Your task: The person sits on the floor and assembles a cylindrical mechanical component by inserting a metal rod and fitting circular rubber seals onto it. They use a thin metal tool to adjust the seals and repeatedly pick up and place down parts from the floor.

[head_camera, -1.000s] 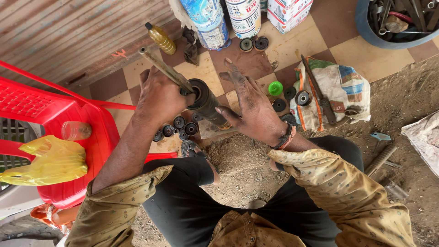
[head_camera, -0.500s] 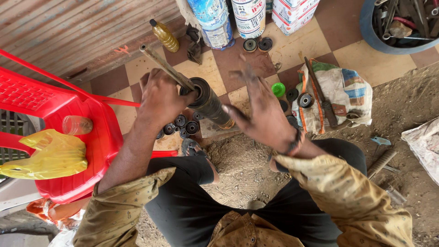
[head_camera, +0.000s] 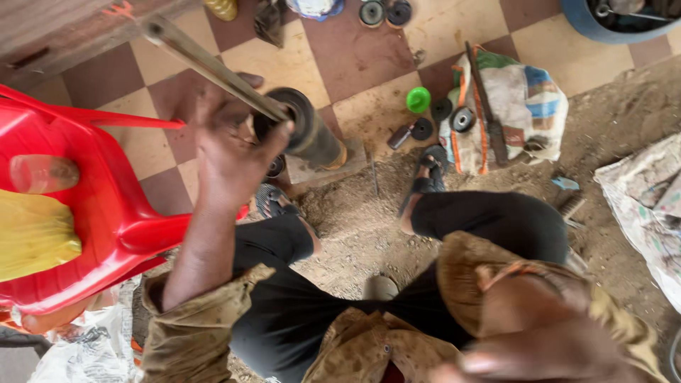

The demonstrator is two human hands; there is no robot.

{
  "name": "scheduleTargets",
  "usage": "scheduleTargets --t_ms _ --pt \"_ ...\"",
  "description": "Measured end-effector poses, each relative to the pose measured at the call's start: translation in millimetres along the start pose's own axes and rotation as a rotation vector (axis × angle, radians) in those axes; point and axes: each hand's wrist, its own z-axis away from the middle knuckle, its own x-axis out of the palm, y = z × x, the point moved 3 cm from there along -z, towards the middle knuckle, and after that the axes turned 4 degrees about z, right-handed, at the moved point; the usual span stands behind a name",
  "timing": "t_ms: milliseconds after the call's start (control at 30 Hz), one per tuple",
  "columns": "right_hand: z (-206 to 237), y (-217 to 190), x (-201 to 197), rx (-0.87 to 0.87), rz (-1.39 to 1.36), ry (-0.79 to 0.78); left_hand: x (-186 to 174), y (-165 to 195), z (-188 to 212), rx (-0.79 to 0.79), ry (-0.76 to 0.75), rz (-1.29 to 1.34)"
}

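1. Underfoot: a checkered tile floor [head_camera: 369, 64] of cream and maroon squares, dusty, giving way nearer the body than the grip to loose brown dirt [head_camera: 362, 213].
2. Left hand [head_camera: 230, 152]: forearm raised from a rolled, stained khaki sleeve, fingers curled and pressed tight around a long metal rod [head_camera: 206, 64].
3. Metal rod: dull grey, flat-sided, slanting up and away to the left of the grip; its lower end enters the cylinder directly right of the fingers.
4. Dark metal cylinder [head_camera: 312, 138]: round, grimy black, tilted, its open mouth touching the gripping fingers and its far end resting on a small board [head_camera: 333, 170] at the tile edge.
5. Right hand [head_camera: 539, 351]: close under the camera, blurred, well apart from the grip toward the body; cannot tell whether it is spread or closed, and nothing shows in it.
6. Left of the grip: a red plastic chair [head_camera: 106, 213], glossy, bearing a yellow cloth [head_camera: 32, 237] and a clear bottle [head_camera: 42, 174].
7. Right of the grip: a green plastic cap [head_camera: 418, 100], small black round parts [head_camera: 423, 129], and a patterned woven sack [head_camera: 521, 106] with a long dark tool [head_camera: 486, 106] lying across it.
8. Below the grip: black trousers [head_camera: 496, 223], knees apart.
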Motion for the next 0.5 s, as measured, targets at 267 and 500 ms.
scheduleTargets --t_ms 267,500 --pt "77.2 335.3 38.6 0.626 0.387 -0.641 -6.3 5.0 -36.3 0.077 -0.124 -0.173" --pt "196.3 561.9 126.7 0.640 0.834 -1.604 2.5 -38.2 -66.5 0.174 -0.181 -0.269"
